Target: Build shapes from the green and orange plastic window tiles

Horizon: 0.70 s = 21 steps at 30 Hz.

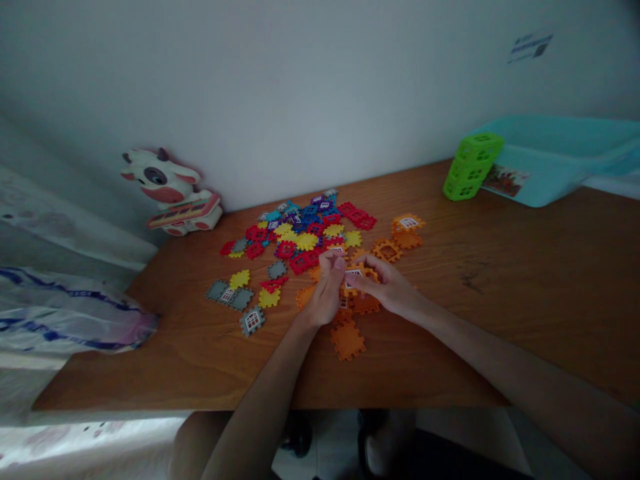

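Observation:
Between my hands, above the wooden table, is an orange building tile with a white window insert (pixel 354 276). My left hand (pixel 327 288) pinches its left side with thumb and fingers. From the right, my right hand (pixel 383 285) grips the same tile, thumb on its face. Beneath and around the hands lie several orange tiles; one solid orange tile (pixel 349 340) sits nearest the front edge. An orange frame tile (pixel 387 251) lies just beyond my right hand. My palms and fingers partly hide the tiles underneath.
A pile of red, yellow and blue tiles (pixel 305 241) spreads behind my hands. Joined grey tiles (pixel 240 298) lie left. At the back stand a cow toy with a keyboard (pixel 183 193), a green tile tower (pixel 470 168) and a turquoise bin (pixel 555 160). A plastic bag (pixel 75 317) hangs over the left edge.

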Each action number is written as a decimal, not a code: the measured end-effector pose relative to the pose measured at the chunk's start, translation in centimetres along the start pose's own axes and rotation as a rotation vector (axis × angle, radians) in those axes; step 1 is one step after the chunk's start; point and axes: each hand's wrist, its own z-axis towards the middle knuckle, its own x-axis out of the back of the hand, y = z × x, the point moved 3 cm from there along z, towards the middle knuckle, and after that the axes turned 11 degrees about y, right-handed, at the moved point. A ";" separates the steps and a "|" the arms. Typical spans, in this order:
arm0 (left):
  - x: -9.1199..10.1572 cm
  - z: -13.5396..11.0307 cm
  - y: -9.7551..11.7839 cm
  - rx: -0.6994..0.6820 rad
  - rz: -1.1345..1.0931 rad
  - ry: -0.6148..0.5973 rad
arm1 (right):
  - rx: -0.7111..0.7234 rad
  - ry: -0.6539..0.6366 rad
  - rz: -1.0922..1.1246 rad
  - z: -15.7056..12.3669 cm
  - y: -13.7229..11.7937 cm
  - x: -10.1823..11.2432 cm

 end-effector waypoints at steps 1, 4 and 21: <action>0.0 0.0 0.0 0.008 -0.025 0.003 | -0.008 -0.008 0.025 0.0 -0.1 0.0; 0.1 0.1 0.0 0.041 -0.111 0.028 | -0.018 -0.018 0.067 0.1 -0.2 -0.1; 0.6 1.1 1.9 0.434 -0.941 0.175 | -0.282 0.219 0.518 1.2 0.3 1.4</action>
